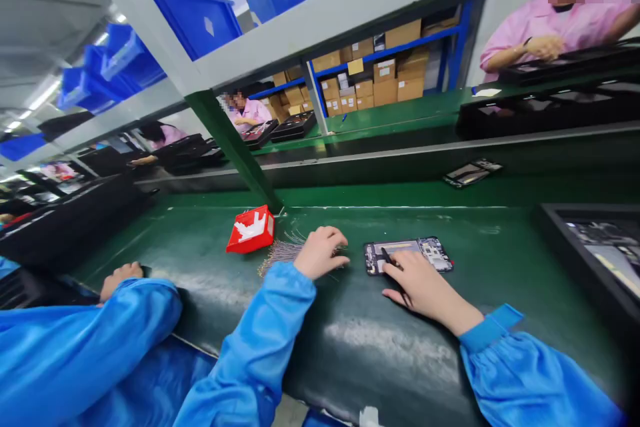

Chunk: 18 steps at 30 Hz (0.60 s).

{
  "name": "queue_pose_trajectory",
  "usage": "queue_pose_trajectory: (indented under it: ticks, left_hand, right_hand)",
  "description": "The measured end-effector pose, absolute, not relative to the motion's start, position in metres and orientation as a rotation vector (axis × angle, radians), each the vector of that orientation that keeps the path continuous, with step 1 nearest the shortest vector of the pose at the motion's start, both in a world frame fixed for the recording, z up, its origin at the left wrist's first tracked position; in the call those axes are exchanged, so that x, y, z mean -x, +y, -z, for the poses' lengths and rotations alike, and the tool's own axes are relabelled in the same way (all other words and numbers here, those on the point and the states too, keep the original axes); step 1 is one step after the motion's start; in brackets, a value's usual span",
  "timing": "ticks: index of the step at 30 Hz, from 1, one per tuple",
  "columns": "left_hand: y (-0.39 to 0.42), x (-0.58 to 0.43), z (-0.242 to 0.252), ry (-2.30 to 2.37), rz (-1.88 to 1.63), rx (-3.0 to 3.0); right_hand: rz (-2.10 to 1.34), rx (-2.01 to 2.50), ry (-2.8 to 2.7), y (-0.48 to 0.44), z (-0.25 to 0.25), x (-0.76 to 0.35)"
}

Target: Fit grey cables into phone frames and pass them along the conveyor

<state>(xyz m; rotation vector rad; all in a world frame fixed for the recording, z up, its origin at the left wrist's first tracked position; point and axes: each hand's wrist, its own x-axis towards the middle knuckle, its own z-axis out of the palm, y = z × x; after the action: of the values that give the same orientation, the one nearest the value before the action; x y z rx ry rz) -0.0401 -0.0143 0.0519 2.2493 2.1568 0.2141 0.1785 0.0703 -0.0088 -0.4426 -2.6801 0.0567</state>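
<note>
Left hand [320, 253]: thumb and fingers apart, beside thin grey heaped wires [284, 251]; right hand [417, 280]: closed round slim black tool [385, 255], over black rectangular opened phone [407, 247], right of wires; risk: unsteadied phone could slide, tool scratching it

We take this for a factory workshop, an electronics assembly line by the look of it; along the long green counter [510, 267] lies an opened phone [436, 252] with its circuit board bare, and farther back we see another phone-like unit [472, 173]; at our right stands a deep black tray [553, 240] of similar parts; beside us a co-worker in a blue sleeve [85, 347] shares the counter, while people in pink uniforms [520, 37] sit across from us; overhead we have racks with blue bins [200, 23]; behind are shelved cardboard boxes [385, 93], and strip lights [45, 93] recede in a row.
</note>
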Motion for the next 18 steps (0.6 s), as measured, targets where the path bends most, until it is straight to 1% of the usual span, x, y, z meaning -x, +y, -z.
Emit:
queue_pose_trajectory:
  ticks: [2,5,8,10,13,18]
  left_hand:
    - [-0.022,0.053,-0.057,2.044,-0.074,-2.316]
    - [-0.034,0.051,-0.051,2.006,0.144,-2.430]
    - [-0.040,0.039,-0.042,2.094,0.303,-2.497]
    - [-0.040,0.035,-0.039,2.122,0.342,-2.519]
    - [-0.034,0.031,-0.036,2.035,0.280,-2.560]
    - [-0.024,0.007,-0.021,1.837,-0.076,-2.594]
  right_hand:
    - [-0.039,0.471,-2.709,0.064,0.008,-0.175]
    - [-0.062,0.513,-2.754,0.061,0.006,-0.177]
    - [-0.175,0.527,-2.826,0.062,-0.002,-0.185]
    - [-0.282,0.524,-2.852,0.063,-0.008,-0.190]
    - [-0.485,0.499,-2.780,0.062,-0.012,-0.191]
    - [-0.936,0.542,-2.414,0.057,-0.005,-0.179]
